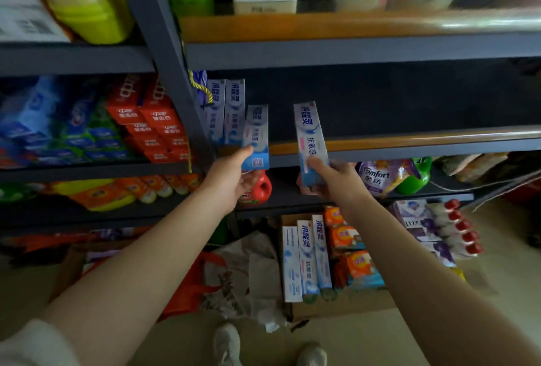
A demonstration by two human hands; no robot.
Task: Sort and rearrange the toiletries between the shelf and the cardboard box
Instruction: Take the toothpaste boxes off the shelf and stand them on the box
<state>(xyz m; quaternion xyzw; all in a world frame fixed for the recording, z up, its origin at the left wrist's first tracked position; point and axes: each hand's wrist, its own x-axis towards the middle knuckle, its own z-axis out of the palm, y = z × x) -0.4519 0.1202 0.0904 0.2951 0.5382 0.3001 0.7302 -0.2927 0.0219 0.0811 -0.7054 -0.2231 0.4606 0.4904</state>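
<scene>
My left hand (231, 178) grips a blue-and-white toothpaste box (256, 134) at its lower end, held upright at the front edge of the middle shelf (409, 143). Two matching boxes (227, 110) stand on that shelf just left of it, against the dark upright post. My right hand (336, 176) grips a second toothpaste box (310, 140), tilted slightly, in front of the shelf edge. Below on the floor, a cardboard box (336, 305) holds three more such toothpaste boxes (307, 257) and orange packets (351, 245).
Red and blue toothpaste cartons (146, 125) fill the left bay. A red detergent bottle (259, 190) and a purple Comfort pouch (380, 176) sit on the lower shelf. Crumpled paper (257, 272) and an orange bag (193, 286) lie on the floor by my shoes.
</scene>
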